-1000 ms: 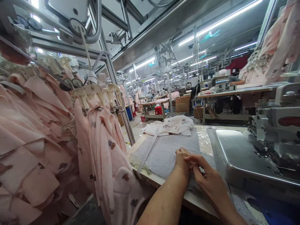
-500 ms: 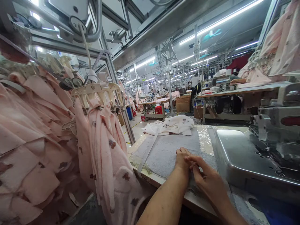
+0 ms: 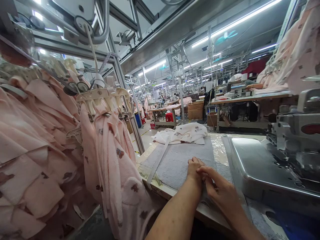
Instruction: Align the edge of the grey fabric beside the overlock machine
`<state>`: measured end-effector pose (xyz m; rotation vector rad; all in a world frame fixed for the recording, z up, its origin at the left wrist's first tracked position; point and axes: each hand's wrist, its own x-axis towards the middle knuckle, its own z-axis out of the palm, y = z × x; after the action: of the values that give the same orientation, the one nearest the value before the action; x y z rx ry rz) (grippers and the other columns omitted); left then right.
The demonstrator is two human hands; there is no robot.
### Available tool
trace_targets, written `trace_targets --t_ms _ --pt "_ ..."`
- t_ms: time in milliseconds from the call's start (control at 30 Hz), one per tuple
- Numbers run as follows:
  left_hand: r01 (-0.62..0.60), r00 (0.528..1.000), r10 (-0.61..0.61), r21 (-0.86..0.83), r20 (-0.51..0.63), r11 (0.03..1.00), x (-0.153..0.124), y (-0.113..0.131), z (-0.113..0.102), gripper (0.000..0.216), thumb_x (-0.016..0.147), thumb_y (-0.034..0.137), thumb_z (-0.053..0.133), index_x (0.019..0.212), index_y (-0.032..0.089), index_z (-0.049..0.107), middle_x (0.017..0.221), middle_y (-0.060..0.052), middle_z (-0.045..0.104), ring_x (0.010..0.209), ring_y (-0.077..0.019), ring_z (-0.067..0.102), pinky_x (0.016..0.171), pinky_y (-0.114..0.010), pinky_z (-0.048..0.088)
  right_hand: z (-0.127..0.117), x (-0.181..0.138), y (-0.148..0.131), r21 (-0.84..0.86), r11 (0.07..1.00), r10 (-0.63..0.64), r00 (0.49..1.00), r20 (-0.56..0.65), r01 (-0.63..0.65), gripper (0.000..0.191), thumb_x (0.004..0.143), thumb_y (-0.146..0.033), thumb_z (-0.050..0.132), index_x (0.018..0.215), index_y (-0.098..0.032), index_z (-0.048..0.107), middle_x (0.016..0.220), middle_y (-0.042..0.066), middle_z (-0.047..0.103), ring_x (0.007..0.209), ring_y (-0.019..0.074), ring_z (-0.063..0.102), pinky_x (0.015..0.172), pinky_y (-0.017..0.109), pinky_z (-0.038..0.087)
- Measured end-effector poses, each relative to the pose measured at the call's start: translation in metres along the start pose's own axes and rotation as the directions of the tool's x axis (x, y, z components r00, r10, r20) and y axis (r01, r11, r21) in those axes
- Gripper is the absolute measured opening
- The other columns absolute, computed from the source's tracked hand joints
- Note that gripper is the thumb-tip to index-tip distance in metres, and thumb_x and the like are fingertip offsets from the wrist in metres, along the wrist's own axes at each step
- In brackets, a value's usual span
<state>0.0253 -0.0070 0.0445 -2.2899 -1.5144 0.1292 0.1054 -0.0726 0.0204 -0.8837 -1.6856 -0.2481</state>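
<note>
My left hand (image 3: 195, 169) rests on a grey fleecy cloth (image 3: 172, 166) spread over the machine table. Its fingers are curled together, with their undersides hidden, so I cannot make out whether anything is in them. Against the back of it, near the wrist, lie the fingertips of my right hand (image 3: 220, 188). That hand's index finger is stretched out and its thumb stands apart, with no item visible between them. A pale strip of tape (image 3: 160, 160) crosses the cloth's left side. At the table's far end lies a bunched white fleece piece (image 3: 186, 132) with brown prints.
A sewing machine (image 3: 297, 140) with a shiny metal bed (image 3: 250, 160) stands on the right. Pink printed fleece pieces (image 3: 117, 160) hang from a clip hanger (image 3: 105, 98) at left, beside more hanging pieces (image 3: 30, 160). A metal rail (image 3: 162, 40) runs overhead.
My hands stay in place, touching each other on the cloth. At the far right, the hanging pink fabric and the co-worker's arm beside it have shifted slightly.
</note>
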Motion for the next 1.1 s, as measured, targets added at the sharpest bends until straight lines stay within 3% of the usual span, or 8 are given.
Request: trace_targets --t_ms 67,200,467,667,833,967,1100 --pt "-0.002 1.000 0.002 0.003 -0.001 1.000 0.002 0.000 0.002 0.020 0.100 0.031 0.056 0.106 0.013 0.063 0.103 -0.006 0.064 0.094 -0.0176 0.062 0.074 -0.030 0.054 0.000 0.000 0.000 -0.020 1.000 -0.010 1.000 -0.014 0.010 0.025 0.095 -0.018 0.036 0.102 -0.022 0.060 0.097 0.002 0.073 0.069 0.0143 0.071 0.054 0.022 0.052" --pt "-0.007 1.000 0.007 0.005 -0.005 1.000 0.003 -0.001 0.005 0.025 0.100 0.036 0.054 0.105 0.013 0.063 0.102 -0.006 0.064 0.093 -0.0178 0.062 0.074 -0.031 0.054 -0.001 0.000 0.000 0.004 1.000 0.026 1.000 -0.005 -0.026 0.027 0.092 -0.016 0.037 0.105 -0.023 0.059 0.089 -0.002 0.071 0.063 0.0122 0.068 0.046 0.020 0.048" --pt "0.004 1.000 -0.003 0.023 -0.016 1.000 0.000 0.001 0.004 0.017 0.100 0.027 0.053 0.107 0.014 0.062 0.104 -0.006 0.063 0.094 -0.0174 0.060 0.075 -0.030 0.052 -0.002 0.003 -0.004 -0.009 1.000 -0.010 1.000 -0.002 0.010 0.027 0.095 -0.017 0.036 0.105 -0.024 0.060 0.102 0.000 0.072 0.067 0.0133 0.069 0.052 0.022 0.051" --pt "-0.003 1.000 0.003 0.008 -0.008 1.000 0.000 -0.001 0.003 0.024 0.101 0.035 0.052 0.105 0.013 0.062 0.101 -0.006 0.063 0.092 -0.0177 0.060 0.075 -0.031 0.052 -0.003 0.000 -0.001 0.036 0.997 0.066 0.997 0.033 -0.067 0.025 0.092 -0.017 0.038 0.105 -0.028 0.056 0.086 -0.007 0.068 0.059 0.0100 0.065 0.044 0.018 0.045" --pt "-0.009 1.000 0.009 -0.013 -0.005 1.000 -0.005 -0.001 -0.003 0.020 0.100 0.031 0.054 0.101 0.013 0.063 0.103 -0.006 0.063 0.095 -0.0178 0.061 0.076 -0.031 0.053 -0.001 -0.006 0.004 0.079 0.993 0.086 0.994 0.066 -0.091 0.028 0.094 -0.019 0.041 0.114 -0.029 0.058 0.107 -0.006 0.070 0.060 0.0088 0.064 0.042 0.017 0.045" --pt "-0.006 1.000 0.006 -0.031 0.000 0.999 -0.003 -0.002 -0.002 0.021 0.100 0.031 0.053 0.104 0.013 0.062 0.102 -0.006 0.063 0.094 -0.0177 0.061 0.076 -0.031 0.053 0.000 -0.004 0.001 0.136 0.985 0.100 0.993 0.061 -0.107 0.023 0.095 -0.020 0.041 0.109 -0.029 0.058 0.098 -0.007 0.070 0.072 0.0105 0.068 0.047 0.015 0.050" --pt "-0.007 1.000 0.007 -0.047 0.010 0.999 0.000 -0.003 0.001 0.025 0.102 0.035 0.051 0.105 0.013 0.062 0.102 -0.006 0.063 0.094 -0.0181 0.061 0.076 -0.031 0.053 0.000 -0.007 0.003 0.140 0.982 0.114 0.988 0.101 -0.127 0.026 0.095 -0.019 0.042 0.114 -0.030 0.056 0.106 -0.005 0.068 0.069 0.0110 0.066 0.050 0.017 0.054"
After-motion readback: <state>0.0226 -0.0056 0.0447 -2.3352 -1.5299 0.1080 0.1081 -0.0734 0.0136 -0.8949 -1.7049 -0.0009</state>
